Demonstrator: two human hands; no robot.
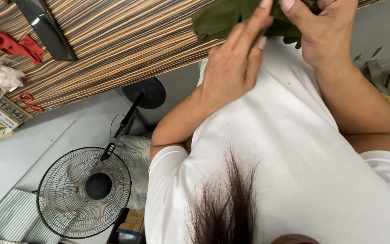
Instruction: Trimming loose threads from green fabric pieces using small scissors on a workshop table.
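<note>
Seen from above, at twelve o'clock: green cloth (217, 20) bunched at the near edge of a striped wood-grain bench (113, 40), just above a white shirt (294, 158). Left hand (235, 63) reaching up from seven o'clock, fingers (256, 22) long and close together, tips pressed onto the folds. Right hand (326, 27) at one o'clock, fingers (290, 5) curled and clamped on the same fabric; the far side of that grip is cut off by the frame.

Judged soft, light and limp: folds sagging over the bench edge, no stiffness to hold a shape. Not likely fragile or slippery, though prone to slumping when let go. Best taken by pinching a hem or corner in each hand, well apart, so the weight hangs flat rather than gathered in a wad.

Elsewhere: red cloth (14, 45) at ten o'clock on the bench, a standing fan (84, 192) on the floor at eight o'clock.
</note>
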